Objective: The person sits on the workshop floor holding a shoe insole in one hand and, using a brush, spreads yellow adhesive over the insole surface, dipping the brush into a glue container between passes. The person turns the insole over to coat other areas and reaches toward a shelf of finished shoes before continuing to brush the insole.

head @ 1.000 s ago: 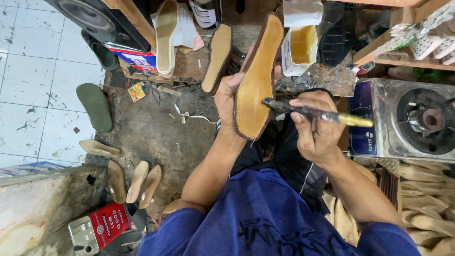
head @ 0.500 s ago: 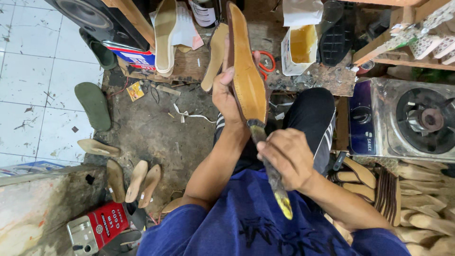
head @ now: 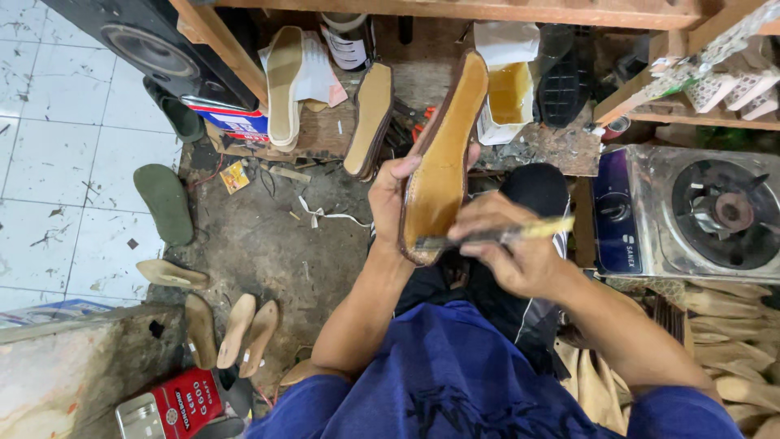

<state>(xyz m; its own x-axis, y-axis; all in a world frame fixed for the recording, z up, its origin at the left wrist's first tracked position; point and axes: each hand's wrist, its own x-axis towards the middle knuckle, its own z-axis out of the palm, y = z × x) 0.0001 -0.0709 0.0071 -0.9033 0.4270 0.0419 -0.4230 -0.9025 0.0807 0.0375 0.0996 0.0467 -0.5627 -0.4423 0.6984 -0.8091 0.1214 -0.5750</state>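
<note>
The left hand (head: 388, 197) is gripping a tan shoe sole (head: 443, 162), fingers closed around its edge, holding it tilted upright just left of the gas stove (head: 691, 213). The right hand (head: 512, 252) is pinching a yellow-handled brush (head: 496, 236) shut, its bristles touching the sole's lower end

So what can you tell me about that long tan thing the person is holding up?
It is a shoe sole, long and narrow with a rounded toe and heel. Its tan face looks like leather or board, with a darker brown rim around the edge. It tilts with the toe end up and away. The left hand grips its side. The right hand holds a yellow-handled brush, whose tip touches the sole's lower end.
</note>
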